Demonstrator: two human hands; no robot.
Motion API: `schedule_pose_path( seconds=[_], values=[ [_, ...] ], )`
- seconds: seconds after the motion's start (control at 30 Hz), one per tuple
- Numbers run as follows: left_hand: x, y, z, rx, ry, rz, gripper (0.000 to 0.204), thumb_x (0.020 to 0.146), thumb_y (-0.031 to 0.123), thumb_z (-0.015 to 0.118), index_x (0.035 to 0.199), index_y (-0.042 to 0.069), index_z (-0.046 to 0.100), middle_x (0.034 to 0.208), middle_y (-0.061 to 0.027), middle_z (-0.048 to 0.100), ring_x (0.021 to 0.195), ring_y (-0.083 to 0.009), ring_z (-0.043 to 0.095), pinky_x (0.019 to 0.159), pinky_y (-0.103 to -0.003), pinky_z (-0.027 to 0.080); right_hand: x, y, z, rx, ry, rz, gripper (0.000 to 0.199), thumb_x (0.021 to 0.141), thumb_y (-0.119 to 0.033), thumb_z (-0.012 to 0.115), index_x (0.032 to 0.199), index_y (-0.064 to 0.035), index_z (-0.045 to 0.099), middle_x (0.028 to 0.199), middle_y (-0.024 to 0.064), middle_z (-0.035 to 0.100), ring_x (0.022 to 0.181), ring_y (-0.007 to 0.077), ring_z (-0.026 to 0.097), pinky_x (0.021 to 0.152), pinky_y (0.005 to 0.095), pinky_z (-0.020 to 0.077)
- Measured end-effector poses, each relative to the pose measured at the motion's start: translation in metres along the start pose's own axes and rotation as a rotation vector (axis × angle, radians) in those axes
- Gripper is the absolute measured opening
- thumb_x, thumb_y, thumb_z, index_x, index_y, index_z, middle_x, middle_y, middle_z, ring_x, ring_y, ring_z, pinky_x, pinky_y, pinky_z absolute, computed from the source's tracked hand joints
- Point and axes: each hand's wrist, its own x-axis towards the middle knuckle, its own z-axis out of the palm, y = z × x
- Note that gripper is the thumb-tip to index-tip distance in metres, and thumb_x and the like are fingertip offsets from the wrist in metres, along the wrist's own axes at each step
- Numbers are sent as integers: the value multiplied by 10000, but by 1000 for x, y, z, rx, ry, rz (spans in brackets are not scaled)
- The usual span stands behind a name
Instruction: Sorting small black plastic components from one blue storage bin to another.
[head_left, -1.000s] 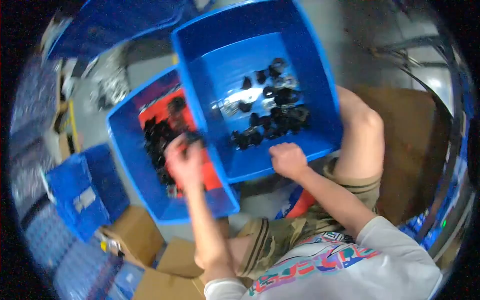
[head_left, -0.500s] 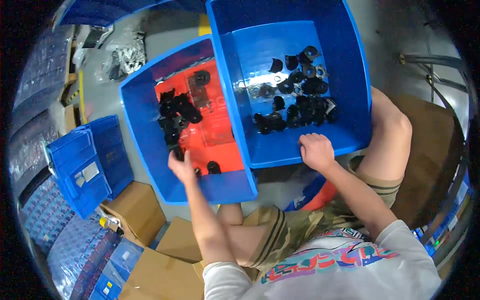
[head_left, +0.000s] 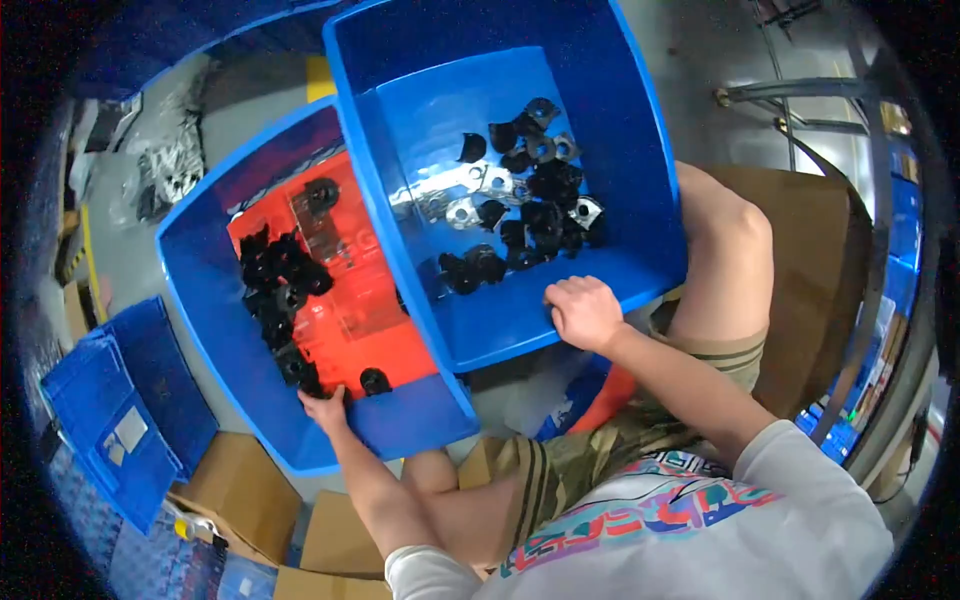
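Observation:
My left hand (head_left: 325, 410) reaches into the left blue bin (head_left: 222, 387) near its front wall. Its thumb and fingers close around a small black curved part (head_left: 311, 379) at the near end of a pile of black parts (head_left: 275, 280). The fingertips are partly hidden. A single black part (head_left: 375, 381) lies just right of that hand on the bin's red bottom (head_left: 365, 325). My right hand (head_left: 585, 312) has its fingers curled over the near rim of the right blue bin (head_left: 500, 335). Inside that bin lie many curved black parts (head_left: 545, 215), some with shiny grey faces.
On the left stand folded blue crates (head_left: 115, 420) and open cardboard boxes (head_left: 245, 490). Clear plastic bags (head_left: 175, 165) lie on the floor at the far left. To the right are a large brown cardboard sheet (head_left: 800, 260) and a metal frame (head_left: 790, 92). My bare knee (head_left: 740, 230) touches the right bin's side.
The whole view has shifted, so both bins sit farther left. Within the left bin, my left hand has come slightly nearer its front wall. My right hand keeps to the right bin's rim.

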Motion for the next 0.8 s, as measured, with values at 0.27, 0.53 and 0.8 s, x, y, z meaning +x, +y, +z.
schedule_pose_path(
  seconds=[0.27, 0.53, 0.8],
  values=[
    [-14, 54, 0, 397, -306, -86, 985, 500, 319, 830, 1279, 5, 314, 1138, -215, 539, 1061, -345, 527, 916, -397, 422, -3, 9, 1, -16, 5, 22, 52, 696, -129, 573, 729, -114, 536, 679, 44, 567, 680, 232, 564, 610, 361, 438],
    [-2, 35, -6, 225, -592, 70, 587, 515, 159, 762, 1005, -42, 509, 857, -142, 601, 755, -256, 595, 666, -362, 491, -6, 8, 2, -20, 27, 25, 57, 691, -122, 574, 725, -114, 529, 670, 39, 554, 678, 224, 558, 601, 356, 427],
    [-42, 173, -72, -524, -660, 237, 530, 664, -38, 574, 1187, -36, 488, 988, -74, 578, 848, -151, 557, 744, -265, 464, -7, 16, -6, -28, 8, 52, 77, 715, -170, 575, 711, -106, 531, 700, 58, 588, 698, 236, 583, 636, 371, 450]
  ],
)
